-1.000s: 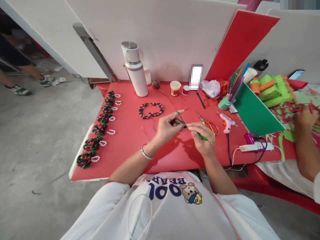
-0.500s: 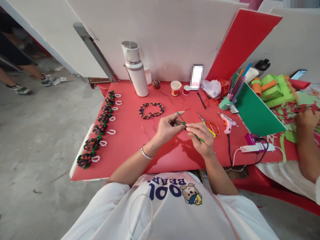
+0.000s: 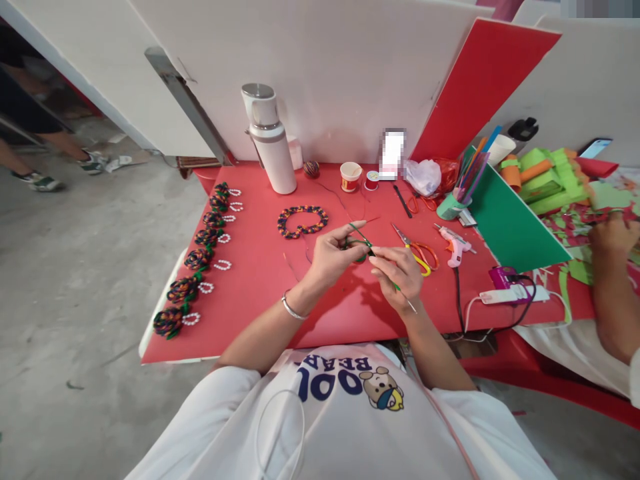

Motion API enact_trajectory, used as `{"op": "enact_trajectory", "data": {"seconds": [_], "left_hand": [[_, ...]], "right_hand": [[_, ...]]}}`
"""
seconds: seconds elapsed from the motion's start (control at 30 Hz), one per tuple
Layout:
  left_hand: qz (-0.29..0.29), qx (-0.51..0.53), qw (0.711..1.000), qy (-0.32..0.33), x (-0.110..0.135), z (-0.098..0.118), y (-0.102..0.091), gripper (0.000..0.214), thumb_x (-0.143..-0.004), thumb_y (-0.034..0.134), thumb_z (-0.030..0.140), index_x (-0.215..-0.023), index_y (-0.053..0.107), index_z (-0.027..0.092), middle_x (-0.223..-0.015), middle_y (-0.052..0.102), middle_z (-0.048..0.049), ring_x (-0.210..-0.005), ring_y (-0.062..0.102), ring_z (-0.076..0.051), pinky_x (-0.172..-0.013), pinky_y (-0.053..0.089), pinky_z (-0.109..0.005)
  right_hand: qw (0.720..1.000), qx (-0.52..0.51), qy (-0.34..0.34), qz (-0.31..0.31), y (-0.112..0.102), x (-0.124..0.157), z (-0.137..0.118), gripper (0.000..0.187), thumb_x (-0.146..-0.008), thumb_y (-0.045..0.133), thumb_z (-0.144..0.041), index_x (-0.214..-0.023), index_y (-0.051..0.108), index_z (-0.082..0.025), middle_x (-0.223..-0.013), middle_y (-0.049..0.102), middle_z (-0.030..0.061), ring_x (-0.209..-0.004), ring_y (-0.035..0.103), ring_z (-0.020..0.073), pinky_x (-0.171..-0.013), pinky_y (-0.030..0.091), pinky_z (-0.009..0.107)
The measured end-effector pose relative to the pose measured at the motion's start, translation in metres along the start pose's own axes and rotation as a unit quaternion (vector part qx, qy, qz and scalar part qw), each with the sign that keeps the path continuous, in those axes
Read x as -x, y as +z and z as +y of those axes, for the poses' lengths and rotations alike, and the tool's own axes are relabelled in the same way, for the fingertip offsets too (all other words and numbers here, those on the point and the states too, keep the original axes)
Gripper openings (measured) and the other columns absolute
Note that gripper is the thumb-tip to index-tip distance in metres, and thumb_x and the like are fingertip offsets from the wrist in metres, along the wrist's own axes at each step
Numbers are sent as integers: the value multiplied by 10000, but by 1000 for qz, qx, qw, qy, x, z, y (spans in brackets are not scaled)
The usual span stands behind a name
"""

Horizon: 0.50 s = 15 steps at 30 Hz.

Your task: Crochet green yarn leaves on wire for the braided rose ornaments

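My left hand (image 3: 331, 259) is closed on green yarn (image 3: 358, 231), with a strand stretched over the raised index finger. My right hand (image 3: 404, 275) grips a thin crochet hook (image 3: 411, 306) with a green middle and a silvery end that sticks out below the palm. Both hands' fingertips meet at a small dark-green piece of work, mostly hidden by the fingers. Beyond my left hand lies a multicoloured knitted ring (image 3: 281, 223). Scissors (image 3: 424, 257) with orange and yellow handles rest just past my right hand.
Crocheted multicoloured flowers (image 3: 183, 289) with white bead loops (image 3: 205, 288) line the table's left edge. A white flask (image 3: 278, 160), yarn ball (image 3: 311, 169), paper cup (image 3: 351, 179) and phone (image 3: 393, 153) stand behind. To the right are a glue gun (image 3: 455, 245), power strip (image 3: 515, 296) and another person's arm (image 3: 613, 287).
My right hand has shifted slightly left and the hook's silvery end now shows below it. The green strand at my left index finger has changed angle. Other things stay put.
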<state>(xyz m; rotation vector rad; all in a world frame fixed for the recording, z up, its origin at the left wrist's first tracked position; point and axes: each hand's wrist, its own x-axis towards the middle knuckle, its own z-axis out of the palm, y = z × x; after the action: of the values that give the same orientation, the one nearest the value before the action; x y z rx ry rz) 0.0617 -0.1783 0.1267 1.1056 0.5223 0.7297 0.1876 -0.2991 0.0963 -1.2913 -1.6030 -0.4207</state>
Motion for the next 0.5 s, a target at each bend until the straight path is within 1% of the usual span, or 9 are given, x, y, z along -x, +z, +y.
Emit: {"op": "enact_trajectory", "data": {"seconds": [0.07,0.13,0.23,0.33,0.43,0.5], "left_hand": [[7,13,1000,-2,0,-1,2,655,-632,829,209,-1263,705,89,-625,664,28,-509,510,-57,-542,418,-198],[17,8,1000,10,1,-2,4,654,-635,817,203,-1270,705,96,-606,646,40,-501,496,-53,-528,396,-191],[24,-24,999,42,2,-3,4,641,-633,809,186,-1264,717,114,-642,660,27,-543,531,-65,-536,393,-189],[15,-30,998,51,3,-1,2,575,-671,812,220,-1233,737,123,-663,651,21,-558,540,-71,-542,403,-199],[26,-17,998,49,3,-1,1,477,-734,797,287,-1181,760,123,-612,590,44,-496,468,-52,-502,363,-204],[36,-7,998,45,3,-2,0,458,-744,800,310,-1164,768,128,-593,562,58,-462,413,-37,-471,320,-201]], "right_hand": [[999,26,-13,20,3,0,-2,315,-954,668,-209,-1254,687,-302,-1177,757,91,-1059,703,228,-891,596,419],[999,32,1,33,6,-2,-5,305,-950,669,-193,-1234,695,-301,-1155,760,86,-1038,698,224,-885,592,417],[999,5,35,36,8,-5,-8,287,-952,658,-178,-1208,705,-298,-1120,765,74,-1015,698,220,-882,590,418],[999,-9,41,29,8,-6,-9,273,-954,655,-177,-1196,714,-287,-1115,763,77,-1014,696,222,-884,587,420],[999,6,34,22,8,-4,-10,268,-959,648,-188,-1201,710,-286,-1124,760,77,-1021,694,218,-890,583,411],[998,27,37,29,10,-2,-9,242,-971,639,-222,-1191,712,-292,-1127,757,73,-1019,691,213,-897,577,407]]}}
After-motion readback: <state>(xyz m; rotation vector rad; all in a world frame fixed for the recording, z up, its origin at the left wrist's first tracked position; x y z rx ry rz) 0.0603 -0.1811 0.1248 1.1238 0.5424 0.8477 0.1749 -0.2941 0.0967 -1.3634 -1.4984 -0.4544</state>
